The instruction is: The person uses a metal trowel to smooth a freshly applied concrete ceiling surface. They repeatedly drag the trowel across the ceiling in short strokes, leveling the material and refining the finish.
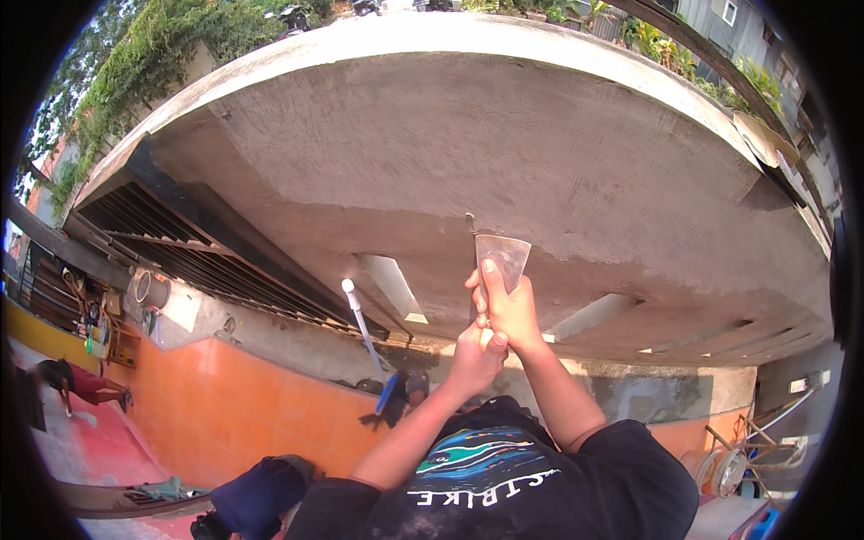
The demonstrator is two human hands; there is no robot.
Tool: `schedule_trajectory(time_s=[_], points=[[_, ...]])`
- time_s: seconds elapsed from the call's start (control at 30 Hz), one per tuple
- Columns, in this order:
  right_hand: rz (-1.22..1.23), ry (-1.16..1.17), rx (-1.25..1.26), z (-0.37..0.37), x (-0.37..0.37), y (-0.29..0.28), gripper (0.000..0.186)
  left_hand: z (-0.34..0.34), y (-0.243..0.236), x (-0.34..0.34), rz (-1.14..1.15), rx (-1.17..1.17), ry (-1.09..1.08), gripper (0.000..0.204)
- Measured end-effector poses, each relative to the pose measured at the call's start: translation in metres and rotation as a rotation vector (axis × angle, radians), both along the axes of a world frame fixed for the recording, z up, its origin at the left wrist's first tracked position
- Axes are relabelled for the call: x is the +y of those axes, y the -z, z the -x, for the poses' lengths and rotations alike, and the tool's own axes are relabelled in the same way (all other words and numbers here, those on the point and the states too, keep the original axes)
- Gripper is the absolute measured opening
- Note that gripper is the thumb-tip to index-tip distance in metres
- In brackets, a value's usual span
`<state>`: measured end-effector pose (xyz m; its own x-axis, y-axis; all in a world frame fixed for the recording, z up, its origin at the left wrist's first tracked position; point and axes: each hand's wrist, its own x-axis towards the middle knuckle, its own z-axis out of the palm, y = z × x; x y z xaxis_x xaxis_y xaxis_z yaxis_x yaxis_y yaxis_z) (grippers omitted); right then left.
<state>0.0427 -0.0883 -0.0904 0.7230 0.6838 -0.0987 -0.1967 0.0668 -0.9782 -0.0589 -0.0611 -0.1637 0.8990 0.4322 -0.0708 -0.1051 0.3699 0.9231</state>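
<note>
A scraper with a wide, flared metal blade [506, 259] is in my right hand [509, 310], whose thumb presses along the base of the blade. The blade points up toward the grey cement wall [378, 153]; whether its edge touches the surface I cannot tell. My left hand [475, 358] is closed just below, its fingers meeting the lower part of my right hand. Whatever it grips is hidden between the two hands. A small peg-like piece [469, 219] sticks out of the wall just above the blade, with a dark narrow strip running down beside it.
Slot openings [393, 286] cut through the wall lower down. At left stands a dark slatted metal grille [171, 238]. A white pole [363, 328] with a blue end leans left of my arms. Orange tiling [243, 396] lies below. Another person [85, 382] is at far left.
</note>
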Motion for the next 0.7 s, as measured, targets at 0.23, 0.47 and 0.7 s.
schedule_trajectory(time_s=[0.23,0.47,0.7], points=[[-0.135,0.032,-0.068,-0.005,0.037,-0.057,0.041,-0.016,-0.050,0.046,-0.036,-0.124,-0.032,0.066],[-0.277,0.057,0.054,0.017,0.006,-0.070,0.044,0.016,-0.086,0.039,-0.273,-0.048,0.171,0.066],[-0.072,0.032,0.171,0.014,0.006,-0.010,0.043,0.032,-0.032,0.031,-0.114,0.196,0.225,0.061]])
